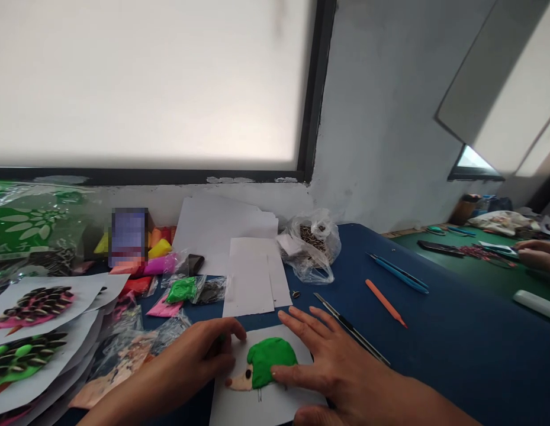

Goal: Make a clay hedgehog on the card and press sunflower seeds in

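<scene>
On the near edge of the dark blue table [456, 349] lies a white card [239, 405] bearing a flat hedgehog shape [262, 368] pressed from soft modelling clay: a smooth, rounded green body and a pale tan snout with a small dark eye.

The right hand [328, 364] lies open and flat, fingers spread, the index fingertip touching the right side of the green clay and the other fingers resting on the card's far edge. The left hand [208, 349] is loosely curled at the card's left edge, thumb and fingertips pressing there; I cannot tell whether it holds anything.

Just right of the card lies a thin metal ruler [350, 328], and farther right an orange stick tool [385, 303] and two blue ones [398, 273]. Beyond the card sit blank white sheets [252, 278] and a crinkled clear bag of striped seeds [311, 244]. To the left are small packets of bright clay [181, 290] and finished hedgehogs [35, 305] spiked with seeds. Another person's hand [539, 255] rests on the far right green table [488, 278].
</scene>
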`<state>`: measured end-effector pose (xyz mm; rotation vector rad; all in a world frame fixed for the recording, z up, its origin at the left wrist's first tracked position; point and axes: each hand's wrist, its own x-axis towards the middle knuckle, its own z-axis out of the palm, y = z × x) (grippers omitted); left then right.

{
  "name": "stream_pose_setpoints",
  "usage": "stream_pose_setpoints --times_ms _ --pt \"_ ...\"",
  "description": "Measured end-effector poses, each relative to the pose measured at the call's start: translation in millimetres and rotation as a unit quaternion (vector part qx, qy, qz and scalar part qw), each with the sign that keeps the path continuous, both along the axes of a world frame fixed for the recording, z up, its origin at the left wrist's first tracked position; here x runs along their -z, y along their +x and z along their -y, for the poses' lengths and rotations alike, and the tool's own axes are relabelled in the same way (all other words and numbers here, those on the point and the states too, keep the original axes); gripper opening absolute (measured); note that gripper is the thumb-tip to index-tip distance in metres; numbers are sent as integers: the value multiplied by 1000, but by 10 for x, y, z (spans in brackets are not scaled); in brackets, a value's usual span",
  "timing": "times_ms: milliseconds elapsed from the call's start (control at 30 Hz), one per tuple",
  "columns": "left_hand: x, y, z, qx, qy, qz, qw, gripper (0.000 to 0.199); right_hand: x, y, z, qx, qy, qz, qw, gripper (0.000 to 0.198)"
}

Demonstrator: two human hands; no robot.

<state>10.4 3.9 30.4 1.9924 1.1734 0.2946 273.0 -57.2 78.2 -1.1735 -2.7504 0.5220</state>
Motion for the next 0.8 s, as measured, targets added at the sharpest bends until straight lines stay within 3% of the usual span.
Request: stream_pose_setpoints --times_ms 467,700,800 --pt "55 -25 -39 5 3 -6 1000 28 70 -42 -31 -25 40 1 999 41" --pt "57 -32 -31 3 -1 -15 1000 29 255 5 -74 110 73 -113 985 9" --pt "38 -17 -15 4 3 -10 1000 29 344 -50 -83 106 62 -146 982 5"
